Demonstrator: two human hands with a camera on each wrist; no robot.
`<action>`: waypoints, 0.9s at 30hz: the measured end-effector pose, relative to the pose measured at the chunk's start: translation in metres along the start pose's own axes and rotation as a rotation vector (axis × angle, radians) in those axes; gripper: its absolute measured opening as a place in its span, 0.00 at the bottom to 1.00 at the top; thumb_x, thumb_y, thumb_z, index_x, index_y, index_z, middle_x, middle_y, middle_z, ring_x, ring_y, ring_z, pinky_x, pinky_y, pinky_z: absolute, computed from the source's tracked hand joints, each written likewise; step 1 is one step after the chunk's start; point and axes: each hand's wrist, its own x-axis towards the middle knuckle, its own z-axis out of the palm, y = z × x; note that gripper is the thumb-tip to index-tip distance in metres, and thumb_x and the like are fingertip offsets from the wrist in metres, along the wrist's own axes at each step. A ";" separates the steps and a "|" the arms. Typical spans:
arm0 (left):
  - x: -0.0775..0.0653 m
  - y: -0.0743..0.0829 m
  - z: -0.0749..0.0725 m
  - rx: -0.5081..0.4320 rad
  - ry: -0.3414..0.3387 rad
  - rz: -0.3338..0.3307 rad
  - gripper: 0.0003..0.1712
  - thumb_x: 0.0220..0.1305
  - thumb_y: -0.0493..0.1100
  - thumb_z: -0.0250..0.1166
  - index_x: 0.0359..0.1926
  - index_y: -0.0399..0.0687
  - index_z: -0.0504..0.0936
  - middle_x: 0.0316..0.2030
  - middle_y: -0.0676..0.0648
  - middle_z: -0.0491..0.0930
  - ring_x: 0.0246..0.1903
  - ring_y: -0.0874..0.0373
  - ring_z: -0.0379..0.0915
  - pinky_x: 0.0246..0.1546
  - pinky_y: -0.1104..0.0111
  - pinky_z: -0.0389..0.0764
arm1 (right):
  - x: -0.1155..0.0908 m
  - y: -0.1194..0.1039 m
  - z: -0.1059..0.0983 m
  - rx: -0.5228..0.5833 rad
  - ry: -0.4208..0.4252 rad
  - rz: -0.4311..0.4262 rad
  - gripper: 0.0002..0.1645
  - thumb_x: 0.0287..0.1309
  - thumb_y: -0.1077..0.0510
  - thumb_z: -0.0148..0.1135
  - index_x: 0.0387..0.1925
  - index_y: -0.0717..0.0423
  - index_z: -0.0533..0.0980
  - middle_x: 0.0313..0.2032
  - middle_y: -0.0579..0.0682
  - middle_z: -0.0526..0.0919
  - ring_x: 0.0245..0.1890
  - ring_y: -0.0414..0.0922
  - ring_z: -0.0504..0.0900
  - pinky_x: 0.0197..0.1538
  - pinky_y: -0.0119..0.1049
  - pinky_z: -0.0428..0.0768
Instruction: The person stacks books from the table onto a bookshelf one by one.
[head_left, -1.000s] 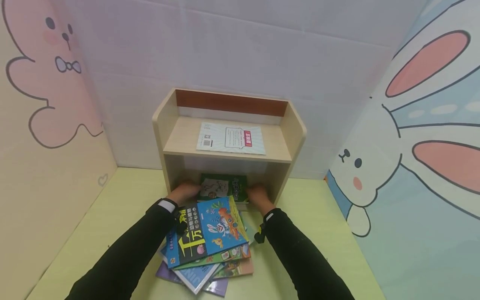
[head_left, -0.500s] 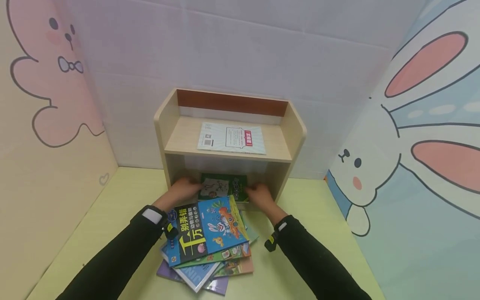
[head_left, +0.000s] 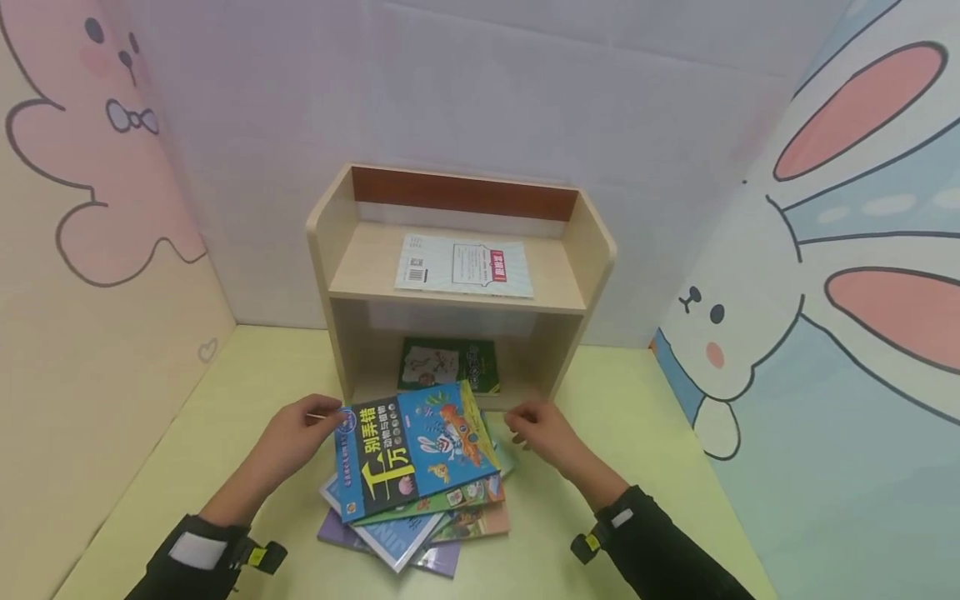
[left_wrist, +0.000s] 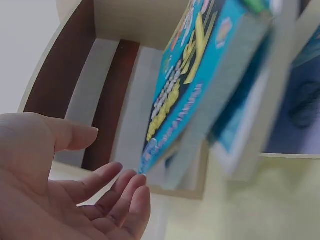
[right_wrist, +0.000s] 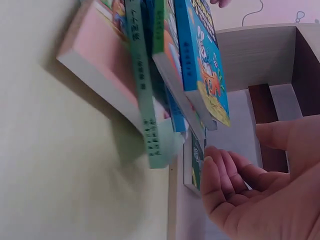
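Observation:
A blue picture book (head_left: 442,442) tops a loose, fanned stack of several books in front of a small wooden shelf. Beside its upper left corner is my left hand (head_left: 303,429), thumb and fingers apart; in the left wrist view the fingertips (left_wrist: 142,180) come right up to the book's corner. To the right of the stack my right hand (head_left: 547,429) hovers with relaxed fingers and nothing in them. A green book (head_left: 450,364) lies flat in the shelf's lower compartment, partly covered by the blue one in the head view.
The two-level wooden shelf (head_left: 457,301) stands against the back wall. A white book (head_left: 465,265) lies flat on its upper board. Below the blue book, a purple book (head_left: 438,558) and a light blue one (head_left: 397,537) stick out over the yellow table (head_left: 637,450).
Both hands have let go of the green book's sides and come out of the lower compartment toward me, to either side of the stack. The green book stays in the shelf.

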 end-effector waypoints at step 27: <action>-0.041 -0.028 0.038 -0.328 -0.051 -0.230 0.35 0.79 0.47 0.68 0.69 0.20 0.74 0.53 0.32 0.87 0.46 0.43 0.91 0.48 0.54 0.92 | -0.030 0.008 0.041 0.107 -0.030 0.105 0.22 0.73 0.50 0.74 0.44 0.69 0.85 0.33 0.54 0.89 0.28 0.49 0.88 0.36 0.51 0.91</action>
